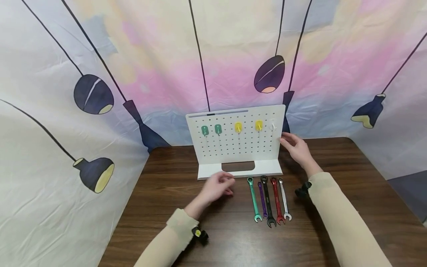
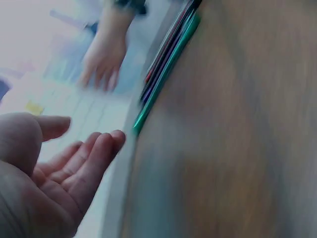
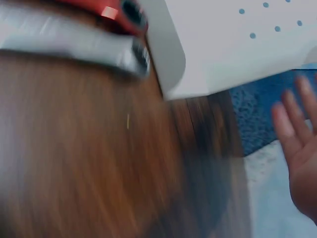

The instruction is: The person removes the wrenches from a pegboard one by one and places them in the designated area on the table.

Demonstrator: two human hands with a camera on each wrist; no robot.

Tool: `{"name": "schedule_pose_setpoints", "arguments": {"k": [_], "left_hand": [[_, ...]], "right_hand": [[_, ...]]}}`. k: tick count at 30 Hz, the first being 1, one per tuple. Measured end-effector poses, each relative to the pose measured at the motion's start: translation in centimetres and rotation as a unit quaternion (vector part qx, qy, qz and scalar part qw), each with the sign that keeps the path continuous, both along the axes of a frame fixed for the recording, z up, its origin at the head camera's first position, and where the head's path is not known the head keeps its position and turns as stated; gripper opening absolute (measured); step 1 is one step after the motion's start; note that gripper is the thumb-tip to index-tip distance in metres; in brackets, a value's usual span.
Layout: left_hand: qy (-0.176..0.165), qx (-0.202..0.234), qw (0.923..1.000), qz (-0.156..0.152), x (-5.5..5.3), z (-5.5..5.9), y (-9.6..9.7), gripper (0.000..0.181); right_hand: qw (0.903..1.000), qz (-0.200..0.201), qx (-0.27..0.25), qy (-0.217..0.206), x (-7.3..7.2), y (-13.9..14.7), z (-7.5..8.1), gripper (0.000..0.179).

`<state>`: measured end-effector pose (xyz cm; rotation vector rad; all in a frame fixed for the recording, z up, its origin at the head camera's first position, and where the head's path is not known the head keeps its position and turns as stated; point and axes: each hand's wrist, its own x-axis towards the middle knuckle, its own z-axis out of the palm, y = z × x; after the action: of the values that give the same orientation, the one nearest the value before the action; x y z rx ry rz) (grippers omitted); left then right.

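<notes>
A white pegboard stand [image 1: 230, 144] stands upright at the back of the table, with green, yellow and clear hooks along its upper part. My right hand [image 1: 298, 150] is at the board's right side edge, its fingers extended in the right wrist view. Close to the front edge of the stand's base is my left hand [image 1: 216, 188], fingers loosely bent and nothing in them. Between the hands lie several combination wrenches in a row: a green wrench [image 1: 254, 200], a small purple wrench [image 1: 262, 200], a black wrench [image 1: 268, 202], a red wrench [image 1: 277, 200] and a silver wrench [image 1: 284, 198].
The brown wooden table [image 1: 160, 193] carries all of this. Behind it hangs a cloth backdrop [image 1: 156, 55] printed with lamps, meeting the table's back edge. The stand's base has a cut-out slot in its middle. Both wrist views are blurred.
</notes>
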<state>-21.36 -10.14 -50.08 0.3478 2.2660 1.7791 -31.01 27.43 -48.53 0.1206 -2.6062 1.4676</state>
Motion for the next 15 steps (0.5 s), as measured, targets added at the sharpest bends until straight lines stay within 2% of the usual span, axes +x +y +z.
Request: {"name": "schedule_pose_setpoints", "arguments": {"k": [2, 3, 4, 5, 7, 8, 9, 11, 13, 15], "left_hand": [[0.080, -0.053, 0.9950, 0.027, -0.9, 0.7, -2.7, 0.030], [0.124, -0.089, 0.9875, 0.040, -1.4, 1.1, -4.1, 0.032], [0.165, -0.130, 0.9763, 0.051, -1.7, 1.4, -5.6, 0.036], [0.208, -0.172, 0.9611, 0.059, -2.1, 1.6, -7.1, 0.041], [0.279, -0.262, 0.9217, 0.066, -2.7, 2.1, -9.9, 0.056], [0.302, -0.302, 0.9019, 0.063, -2.8, 2.2, -11.2, 0.064], [0.318, -0.344, 0.8816, 0.059, -2.9, 2.3, -12.4, 0.071], [0.328, -0.406, 0.8518, 0.046, -2.9, 2.5, -14.4, 0.080], [0.316, -0.452, 0.8334, 0.033, -2.8, 2.7, -15.9, 0.084], [0.299, -0.479, 0.8248, 0.020, -2.6, 2.7, -16.9, 0.086]], "right_hand": [[0.9965, 0.007, 0.083, 0.008, 0.9, 1.0, 0.3, 0.075], [0.9919, 0.011, 0.126, 0.013, 1.4, 1.4, 0.3, 0.077], [0.9858, 0.014, 0.167, 0.016, 2.0, 1.9, 0.3, 0.078], [0.9789, 0.018, 0.203, 0.017, 2.7, 2.3, 0.4, 0.079], [0.9640, 0.026, 0.264, 0.021, 4.2, 2.9, 0.2, 0.080], [0.9566, 0.029, 0.289, 0.021, 5.0, 3.2, 0.0, 0.080], [0.9497, 0.031, 0.311, 0.020, 5.8, 3.4, -0.1, 0.080], [0.9387, 0.036, 0.342, 0.017, 7.3, 3.7, -0.4, 0.081], [0.9302, 0.043, 0.364, 0.017, 8.5, 3.8, -0.8, 0.082], [0.9220, 0.047, 0.384, 0.019, 9.4, 3.9, -1.2, 0.083]]}}
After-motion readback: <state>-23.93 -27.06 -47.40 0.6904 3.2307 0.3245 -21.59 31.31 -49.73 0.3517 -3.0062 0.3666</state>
